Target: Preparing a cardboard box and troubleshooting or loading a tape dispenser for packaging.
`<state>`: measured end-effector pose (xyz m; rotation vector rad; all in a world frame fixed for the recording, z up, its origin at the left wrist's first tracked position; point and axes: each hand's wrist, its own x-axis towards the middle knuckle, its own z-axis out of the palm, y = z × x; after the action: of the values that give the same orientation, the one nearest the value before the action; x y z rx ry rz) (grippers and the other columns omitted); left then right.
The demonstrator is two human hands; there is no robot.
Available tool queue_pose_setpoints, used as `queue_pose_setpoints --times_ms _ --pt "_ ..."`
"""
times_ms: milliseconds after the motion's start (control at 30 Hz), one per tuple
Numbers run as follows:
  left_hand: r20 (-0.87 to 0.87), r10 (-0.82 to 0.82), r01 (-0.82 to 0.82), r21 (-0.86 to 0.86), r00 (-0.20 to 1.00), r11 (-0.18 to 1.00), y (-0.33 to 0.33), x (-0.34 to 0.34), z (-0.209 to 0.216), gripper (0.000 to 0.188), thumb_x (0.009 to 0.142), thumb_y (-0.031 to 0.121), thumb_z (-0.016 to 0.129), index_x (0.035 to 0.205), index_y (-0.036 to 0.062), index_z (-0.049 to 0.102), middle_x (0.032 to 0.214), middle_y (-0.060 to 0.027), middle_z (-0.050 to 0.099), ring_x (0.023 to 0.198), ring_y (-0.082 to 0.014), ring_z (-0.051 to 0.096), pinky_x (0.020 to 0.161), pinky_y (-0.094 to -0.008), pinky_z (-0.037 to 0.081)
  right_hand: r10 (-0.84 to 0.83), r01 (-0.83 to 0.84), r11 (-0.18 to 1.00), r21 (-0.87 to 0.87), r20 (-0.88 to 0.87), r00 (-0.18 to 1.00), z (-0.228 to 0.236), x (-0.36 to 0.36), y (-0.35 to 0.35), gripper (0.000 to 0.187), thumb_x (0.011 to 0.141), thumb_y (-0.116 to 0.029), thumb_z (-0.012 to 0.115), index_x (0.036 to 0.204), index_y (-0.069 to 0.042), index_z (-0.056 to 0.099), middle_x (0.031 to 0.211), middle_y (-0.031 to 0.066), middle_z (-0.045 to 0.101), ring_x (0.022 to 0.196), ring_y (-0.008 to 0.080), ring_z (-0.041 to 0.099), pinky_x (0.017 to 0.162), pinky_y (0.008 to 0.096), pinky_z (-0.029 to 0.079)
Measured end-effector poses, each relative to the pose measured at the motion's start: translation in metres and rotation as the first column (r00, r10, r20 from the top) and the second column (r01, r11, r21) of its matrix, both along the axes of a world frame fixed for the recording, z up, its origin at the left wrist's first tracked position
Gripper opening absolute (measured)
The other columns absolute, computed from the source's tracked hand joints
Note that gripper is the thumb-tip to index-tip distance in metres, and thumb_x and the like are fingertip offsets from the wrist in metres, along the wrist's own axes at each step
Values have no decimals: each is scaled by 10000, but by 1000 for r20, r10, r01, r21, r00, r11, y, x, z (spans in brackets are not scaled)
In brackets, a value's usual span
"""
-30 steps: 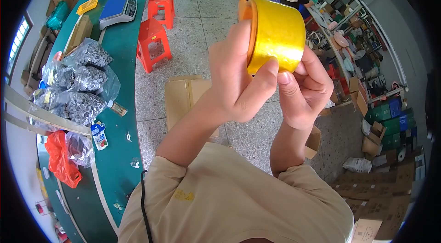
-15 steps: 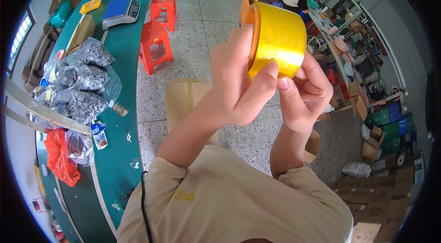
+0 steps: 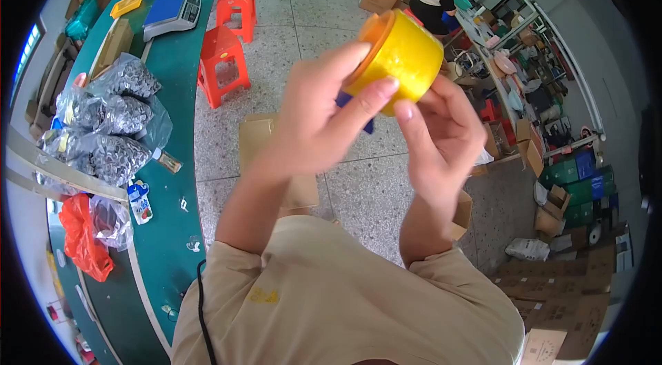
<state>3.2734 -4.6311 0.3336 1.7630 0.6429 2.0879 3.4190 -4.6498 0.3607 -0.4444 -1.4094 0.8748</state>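
Observation:
Up in front of me is a wide roll of shiny yellow packing tape (image 3: 412, 54), tilted, with an orange part along its left side. My left hand (image 3: 324, 99) grips it from the left, its thumb lying across the yellow face. A dark blue piece (image 3: 369, 125) shows below that hand; whether it joins the roll I cannot tell. At the roll's lower right edge, my right hand (image 3: 445, 130) is closed with its thumb and curled fingers against the tape. The fingers behind the roll are hidden.
A long green table (image 3: 169, 227) on the left bears bags of small metal parts (image 3: 114, 116), a red plastic bag (image 3: 84, 237) and a scale (image 3: 172, 16). Red stools (image 3: 224, 65) and flattened cardboard (image 3: 258, 134) are on the floor. A person (image 3: 433, 3) works at the far right bench.
The tape roll and both hands have shifted left and slightly lower. The roll has tilted, and a blue piece now shows beneath my left hand.

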Motion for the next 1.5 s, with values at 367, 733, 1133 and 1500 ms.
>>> queue_pose_setpoints --times_ms 367,733,1133,1500 --pt "-552 -488 424 -251 676 870 0 -50 23 280 795 245 678 830 -21 598 703 -102 570 574 -200 563 508 -289 387 -179 -248 865 436 730 660 16 23 26 594 481 -117 836 1018 18 620 883 137 667 763 275 663 689 317 525" --pt "254 139 -60 -297 957 953 -30 0 -51 263 813 85 656 1037 -17 563 927 -84 619 857 -132 568 775 -279 451 -419 314 900 301 409 810 -26 -11 12 461 607 -76 859 916 39 536 820 77 636 725 99 602 644 246 504" --pt "493 -467 617 -198 734 761 -26 21 -38 310 966 223 453 1099 -35 563 987 -47 610 903 -106 569 805 -259 442 -463 343 878 335 402 790 -37 -11 11 509 603 -73 851 973 18 515 853 50 602 745 84 574 668 232 483" --pt "632 -374 602 -185 678 777 -30 38 -24 349 991 278 420 1036 -22 593 938 -32 628 853 -61 562 756 -220 435 -31 44 998 -53 224 974 -38 -7 -1 233 828 -115 474 995 44 503 955 80 551 847 123 513 823 244 383"
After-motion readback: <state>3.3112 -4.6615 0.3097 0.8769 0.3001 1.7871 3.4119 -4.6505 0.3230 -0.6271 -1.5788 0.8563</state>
